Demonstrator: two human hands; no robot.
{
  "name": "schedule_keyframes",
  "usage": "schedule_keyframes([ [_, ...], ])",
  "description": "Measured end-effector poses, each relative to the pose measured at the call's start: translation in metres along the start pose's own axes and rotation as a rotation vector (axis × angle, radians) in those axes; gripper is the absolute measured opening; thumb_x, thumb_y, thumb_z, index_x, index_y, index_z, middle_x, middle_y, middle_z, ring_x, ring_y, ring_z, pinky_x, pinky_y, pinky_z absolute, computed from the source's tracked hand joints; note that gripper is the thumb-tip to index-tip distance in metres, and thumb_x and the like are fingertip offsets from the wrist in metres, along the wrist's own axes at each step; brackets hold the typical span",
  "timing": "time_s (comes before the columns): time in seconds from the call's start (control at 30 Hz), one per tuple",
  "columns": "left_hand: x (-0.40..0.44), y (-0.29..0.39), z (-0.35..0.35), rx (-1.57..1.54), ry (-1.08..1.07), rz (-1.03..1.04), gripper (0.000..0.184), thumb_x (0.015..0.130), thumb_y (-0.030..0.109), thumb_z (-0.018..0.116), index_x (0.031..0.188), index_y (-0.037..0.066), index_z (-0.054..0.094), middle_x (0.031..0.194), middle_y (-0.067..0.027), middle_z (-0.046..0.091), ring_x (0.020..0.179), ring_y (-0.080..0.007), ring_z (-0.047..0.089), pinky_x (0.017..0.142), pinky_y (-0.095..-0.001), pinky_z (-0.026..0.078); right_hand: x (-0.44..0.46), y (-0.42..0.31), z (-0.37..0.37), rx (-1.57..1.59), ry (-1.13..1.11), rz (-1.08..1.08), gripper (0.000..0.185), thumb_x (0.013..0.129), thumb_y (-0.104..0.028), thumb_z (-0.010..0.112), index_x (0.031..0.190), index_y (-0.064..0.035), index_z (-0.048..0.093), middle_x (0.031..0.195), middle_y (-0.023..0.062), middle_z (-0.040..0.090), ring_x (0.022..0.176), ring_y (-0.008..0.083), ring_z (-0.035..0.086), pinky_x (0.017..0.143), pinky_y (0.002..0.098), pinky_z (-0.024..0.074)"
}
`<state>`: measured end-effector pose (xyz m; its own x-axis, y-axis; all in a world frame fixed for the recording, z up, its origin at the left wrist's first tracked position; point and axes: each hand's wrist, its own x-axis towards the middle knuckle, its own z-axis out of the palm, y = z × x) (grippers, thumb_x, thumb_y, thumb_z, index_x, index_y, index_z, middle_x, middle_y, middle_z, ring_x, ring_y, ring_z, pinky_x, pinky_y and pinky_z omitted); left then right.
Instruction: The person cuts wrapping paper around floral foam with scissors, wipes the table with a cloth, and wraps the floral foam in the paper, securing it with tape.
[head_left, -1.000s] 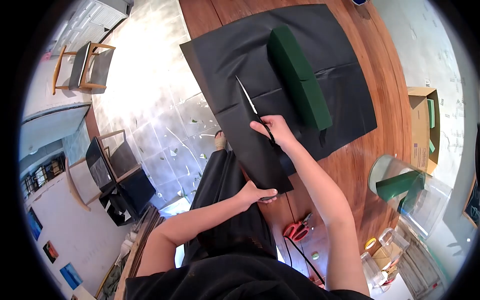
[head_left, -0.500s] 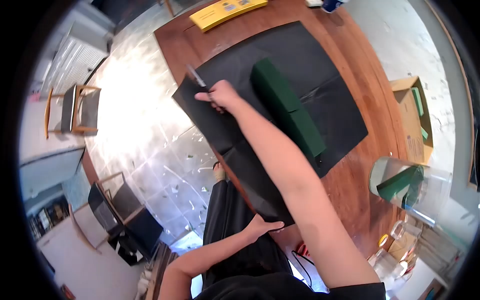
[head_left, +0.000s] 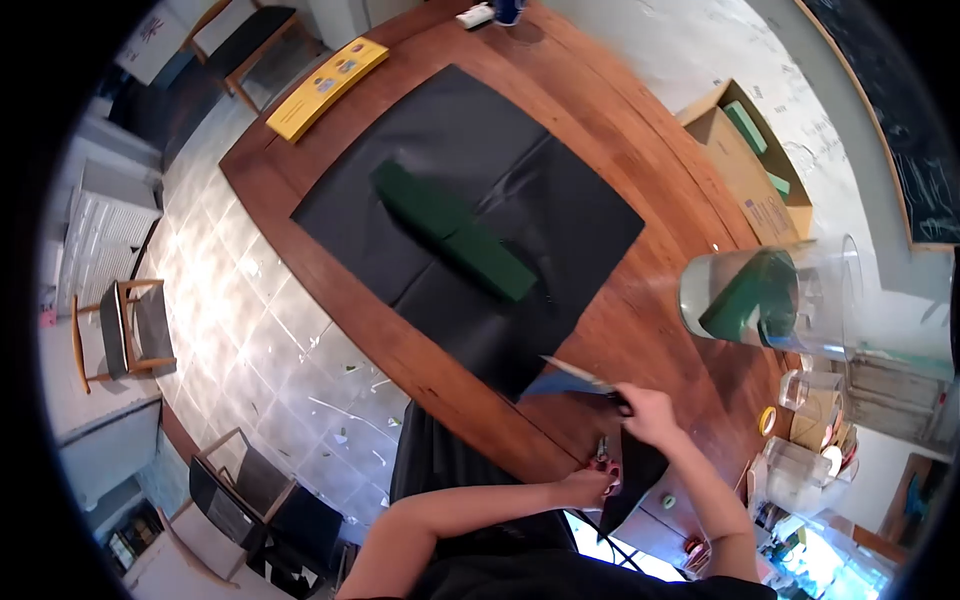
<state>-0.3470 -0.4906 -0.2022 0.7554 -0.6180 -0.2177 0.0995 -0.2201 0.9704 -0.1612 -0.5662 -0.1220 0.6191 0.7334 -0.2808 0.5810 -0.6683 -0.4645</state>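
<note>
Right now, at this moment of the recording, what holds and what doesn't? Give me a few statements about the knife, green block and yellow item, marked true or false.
1. The right hand holds the knife. True.
2. The green block lies on the black sheet. True.
3. The knife's blade is touching the green block. False: they are apart.
4. The yellow item rests on the wooden table. True.
5. The green block stands on end. False: it lies lengthwise.
</note>
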Motion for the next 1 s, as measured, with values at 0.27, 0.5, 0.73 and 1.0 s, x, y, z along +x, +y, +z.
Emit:
schedule_keyframes([
  [0.27, 0.038, 0.010, -0.063, -0.027, 0.520, -0.080, 0.018, 0.086, 0.019, 0.062, 0.097, 0.007, 0.071, 0.093, -0.0143, 0.070, 0.083, -0.0306, 0.068, 0.076, -0.0404, 0.054, -0.092, 0.173, -0.053, -0.282, 0.248, 0.312, 0.052, 0.073, -0.024, 0.079, 0.118, -0.0084, 0.056, 0.075, 0.0145, 0.065, 0.072, 0.0355, 0.065, 0.062, 0.0444, 0.0506],
  [0.5, 0.105, -0.010, -0.161, 0.622, 0.846, -0.217, 0.066, 0.084, 0.023, 0.069, 0.135, -0.008, 0.042, 0.146, -0.0281, 0.034, 0.140, -0.0435, 0.028, 0.114, -0.0501, 0.026, 0.020, 0.180, -0.051, 0.752, -0.238, 0.463, 0.041, 0.083, -0.035, 0.077, 0.099, -0.0008, 0.061, 0.069, 0.0023, 0.059, 0.056, 0.0132, 0.055, 0.060, 0.0326, 0.0516],
  [0.73, 0.129, -0.018, -0.169, 0.710, 0.800, -0.312, 0.079, 0.084, 0.029, 0.070, 0.142, -0.010, 0.033, 0.152, -0.0293, 0.024, 0.144, -0.0427, 0.021, 0.117, -0.0519, 0.021, 0.087, 0.187, -0.041, 1.041, -0.525, 0.435, 0.036, 0.091, -0.037, 0.068, 0.079, -0.0064, 0.054, 0.056, -0.0020, 0.047, 0.044, 0.0076, 0.047, 0.053, 0.0294, 0.0544],
  [1.0, 0.129, -0.029, -0.175, 0.710, 0.892, -0.269, 0.072, 0.080, 0.021, 0.072, 0.138, -0.005, 0.040, 0.147, -0.0257, 0.034, 0.136, -0.0412, 0.032, 0.112, -0.0501, 0.029, 0.124, 0.179, -0.034, 1.090, -0.576, 0.394, 0.032, 0.092, -0.035, 0.066, 0.093, -0.0035, 0.060, 0.057, -0.0013, 0.050, 0.046, 0.0084, 0.050, 0.055, 0.0299, 0.0554],
])
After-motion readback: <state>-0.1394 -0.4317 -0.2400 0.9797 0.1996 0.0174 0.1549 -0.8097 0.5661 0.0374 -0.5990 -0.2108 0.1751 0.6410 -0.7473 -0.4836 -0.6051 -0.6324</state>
